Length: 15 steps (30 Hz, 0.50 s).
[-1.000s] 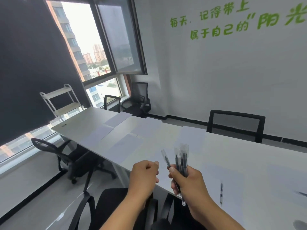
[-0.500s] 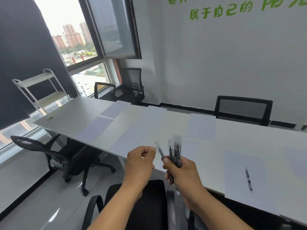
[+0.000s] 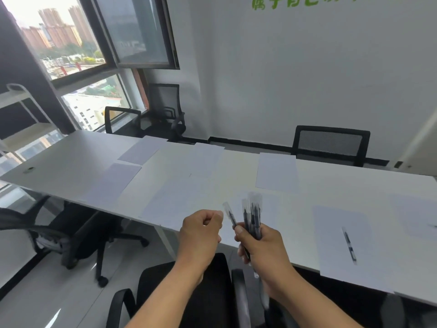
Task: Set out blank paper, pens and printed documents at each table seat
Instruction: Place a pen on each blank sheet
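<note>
Fingers (image 3: 238, 232) around pens (image 3: 252, 216), chair (image 3: 208, 292) below.

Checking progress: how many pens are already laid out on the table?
1 clearly: a pen on the near-right sheet. A dark mark at the frame's right edge may be another.

Only writing anywhere is the green lettering (image 3: 331, 2) painted on the white wall (image 3: 307, 67), top right of the frame. It's Chinese, cut off by the top edge, so only the bottoms of the characters show and I can't read them properly. Nothing legible on the sheets.
</note>
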Tool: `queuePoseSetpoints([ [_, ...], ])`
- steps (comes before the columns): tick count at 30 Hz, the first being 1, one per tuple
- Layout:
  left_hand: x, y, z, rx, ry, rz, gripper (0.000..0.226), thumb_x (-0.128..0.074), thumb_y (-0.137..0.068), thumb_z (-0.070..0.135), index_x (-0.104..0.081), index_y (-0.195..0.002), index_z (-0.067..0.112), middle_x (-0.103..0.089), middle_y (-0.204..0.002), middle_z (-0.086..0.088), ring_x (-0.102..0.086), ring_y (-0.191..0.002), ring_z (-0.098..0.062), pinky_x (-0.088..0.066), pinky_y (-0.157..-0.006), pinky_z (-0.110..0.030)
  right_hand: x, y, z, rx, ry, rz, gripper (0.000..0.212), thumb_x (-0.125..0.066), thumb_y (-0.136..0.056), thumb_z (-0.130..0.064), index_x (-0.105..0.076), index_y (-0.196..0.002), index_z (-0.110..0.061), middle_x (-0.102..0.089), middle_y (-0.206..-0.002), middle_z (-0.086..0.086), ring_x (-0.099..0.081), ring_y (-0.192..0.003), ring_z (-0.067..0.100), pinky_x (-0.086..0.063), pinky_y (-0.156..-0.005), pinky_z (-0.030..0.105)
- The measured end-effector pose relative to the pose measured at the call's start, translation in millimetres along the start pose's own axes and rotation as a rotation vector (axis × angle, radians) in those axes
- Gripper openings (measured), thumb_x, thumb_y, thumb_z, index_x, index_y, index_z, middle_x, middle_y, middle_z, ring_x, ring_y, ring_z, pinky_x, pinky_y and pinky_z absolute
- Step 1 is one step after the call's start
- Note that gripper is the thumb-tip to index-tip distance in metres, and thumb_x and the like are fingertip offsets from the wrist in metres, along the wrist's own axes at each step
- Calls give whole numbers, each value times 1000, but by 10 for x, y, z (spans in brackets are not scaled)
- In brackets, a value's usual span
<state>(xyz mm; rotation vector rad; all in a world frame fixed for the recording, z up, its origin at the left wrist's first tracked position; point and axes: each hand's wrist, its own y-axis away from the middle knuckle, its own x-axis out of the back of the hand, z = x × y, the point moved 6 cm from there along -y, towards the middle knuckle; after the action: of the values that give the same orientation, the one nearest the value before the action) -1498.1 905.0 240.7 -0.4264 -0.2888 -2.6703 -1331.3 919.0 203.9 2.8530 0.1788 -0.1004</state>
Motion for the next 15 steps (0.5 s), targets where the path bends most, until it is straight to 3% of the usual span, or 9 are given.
queuePoseSetpoints([
  [10, -570, -584, -298, 81, -59, -103, 24, -65, -107, 35, -77, -91, 21, -71, -78, 5, -64, -56, 3, -50, -68, -27, 257, -659, 314, -73, -12, 58, 12, -71, -104, -24, -77, -102, -13, -69, -70, 10, -60, -58, 16, -49, -55, 28],
  [15, -1048, -947, -491, 152, -64, -144, 26, -66, -106, 33, -77, -87, 20, -71, -78, 5, -65, -64, -6, -48, -67, -25, 538, -1076, 570, -116, -17, 115, 12, -70, -105, -24, -76, -102, -14, -69, -73, 8, -60, -60, 16, -50, -57, 26],
])
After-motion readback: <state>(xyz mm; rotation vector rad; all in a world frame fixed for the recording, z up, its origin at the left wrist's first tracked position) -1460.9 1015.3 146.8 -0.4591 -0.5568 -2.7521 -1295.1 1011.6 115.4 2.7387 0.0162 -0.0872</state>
